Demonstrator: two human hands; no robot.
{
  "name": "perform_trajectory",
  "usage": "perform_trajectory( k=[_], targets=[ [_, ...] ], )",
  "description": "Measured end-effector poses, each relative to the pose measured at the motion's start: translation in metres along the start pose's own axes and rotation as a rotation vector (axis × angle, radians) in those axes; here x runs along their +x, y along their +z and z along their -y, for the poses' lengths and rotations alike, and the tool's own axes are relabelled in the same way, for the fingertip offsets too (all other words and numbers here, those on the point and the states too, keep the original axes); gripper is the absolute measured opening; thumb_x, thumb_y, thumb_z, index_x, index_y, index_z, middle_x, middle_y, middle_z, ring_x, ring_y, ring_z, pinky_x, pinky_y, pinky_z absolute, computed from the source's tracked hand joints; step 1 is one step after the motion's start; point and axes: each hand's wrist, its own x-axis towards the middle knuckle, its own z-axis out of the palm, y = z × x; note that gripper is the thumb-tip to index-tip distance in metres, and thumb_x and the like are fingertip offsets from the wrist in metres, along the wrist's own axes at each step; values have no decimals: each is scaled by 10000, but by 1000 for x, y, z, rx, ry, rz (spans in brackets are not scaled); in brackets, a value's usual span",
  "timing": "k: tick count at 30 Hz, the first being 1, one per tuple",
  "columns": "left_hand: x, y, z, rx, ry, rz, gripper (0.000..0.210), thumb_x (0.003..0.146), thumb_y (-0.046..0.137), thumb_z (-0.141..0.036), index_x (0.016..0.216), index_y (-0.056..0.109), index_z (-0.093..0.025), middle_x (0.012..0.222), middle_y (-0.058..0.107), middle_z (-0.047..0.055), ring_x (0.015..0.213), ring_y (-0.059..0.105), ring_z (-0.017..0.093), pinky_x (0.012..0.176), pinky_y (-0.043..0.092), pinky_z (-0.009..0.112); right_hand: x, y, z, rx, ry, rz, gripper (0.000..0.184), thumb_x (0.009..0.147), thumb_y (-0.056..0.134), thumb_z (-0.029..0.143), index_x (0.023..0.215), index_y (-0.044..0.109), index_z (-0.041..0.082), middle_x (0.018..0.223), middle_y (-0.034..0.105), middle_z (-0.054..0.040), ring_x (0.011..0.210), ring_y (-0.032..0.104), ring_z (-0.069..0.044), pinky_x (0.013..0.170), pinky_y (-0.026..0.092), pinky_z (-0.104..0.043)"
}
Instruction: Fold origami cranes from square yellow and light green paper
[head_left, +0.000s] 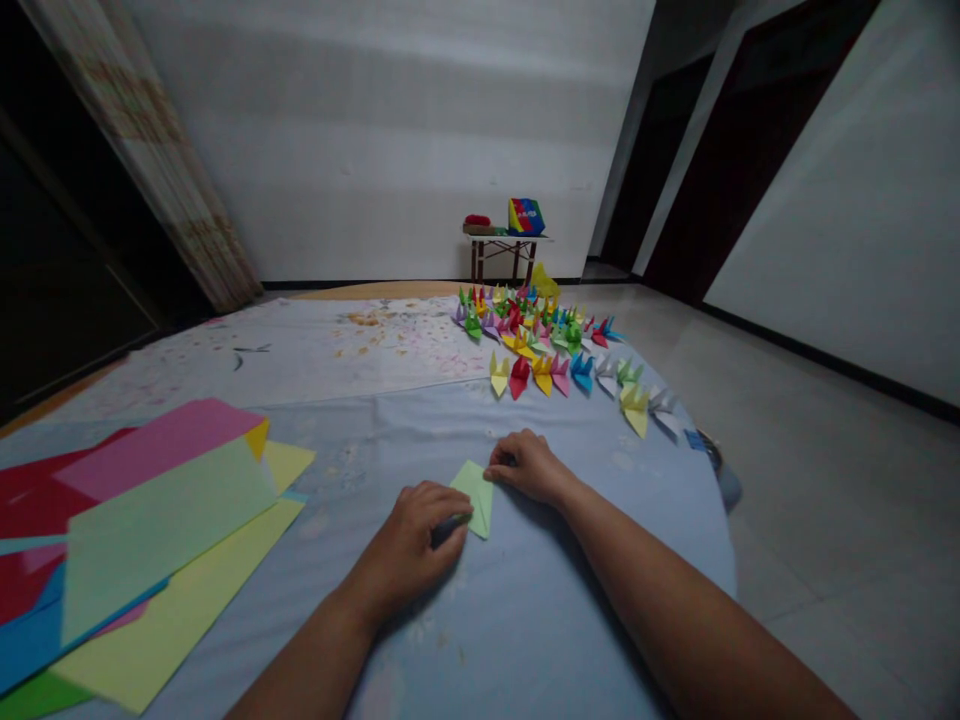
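Observation:
A small piece of folded light-green paper (478, 497), roughly kite-shaped, lies on the blue cloth in front of me. My left hand (422, 530) is at its left side, thumb and fingers closed on that edge. The hollow of that hand looks dark, and I cannot tell whether it is only shadow. At the paper's upper right edge, my right hand (529, 465) pinches with thumb and forefinger, the other fingers curled. Beyond the hands, several folded paper cranes (519, 377) in many colours stand in rows at the table's far right.
Loose sheets of coloured paper (169, 500) overlap on the left. The round table wears a blue cloth (600, 590) and, farther back, a white floral cloth (315, 340). A small stand (499, 240) against the wall carries a colourful box (526, 216). A curtain (150, 150) hangs at left.

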Motion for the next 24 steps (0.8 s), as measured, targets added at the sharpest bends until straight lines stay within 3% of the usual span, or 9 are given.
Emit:
perform_trajectory(
  k=[5, 13, 17, 21, 24],
  targets=[
    [-1, 4, 4, 137, 21, -41, 276, 731, 575, -215, 996, 618, -279, 1096, 604, 33, 1061, 485, 214, 923, 323, 419, -4, -1, 5, -25, -2, -9, 169, 741, 603, 374, 753, 659, 215, 766, 650, -12, 811, 509, -163, 729, 306, -277],
    [-1, 3, 1, 124, 5, -28, 275, 785, 552, -292, 1055, 595, -263, 1102, 590, 47, 1040, 497, 202, 904, 357, 376, -4, 3, 18, -39, 26, 68, 275, 736, 581, 441, 823, 637, 186, 787, 616, -30, 702, 514, -138, 609, 323, -242],
    [-2, 1, -1, 124, -16, -24, 241, 806, 529, -324, 1026, 605, -258, 1050, 598, 47, 999, 506, 199, 883, 376, 369, -7, 15, 20, 15, 3, -25, 317, 714, 631, 381, 966, 584, 194, 795, 588, -18, 758, 500, -150, 681, 341, -261],
    [-1, 2, 2, 123, -13, -38, 241, 805, 536, -334, 1020, 609, -255, 1039, 590, 46, 991, 504, 195, 879, 385, 358, -17, 16, 22, 16, -119, -135, 240, 714, 654, 305, 920, 589, 201, 881, 550, -38, 881, 463, -174, 777, 338, -296],
    [-1, 3, 4, 117, -13, -33, 247, 806, 535, -322, 1037, 607, -270, 1045, 586, 43, 998, 503, 194, 882, 388, 358, -24, 9, 24, 36, -280, -40, 145, 767, 602, 328, 842, 627, 207, 884, 543, -42, 888, 462, -170, 791, 338, -295]
  ],
)
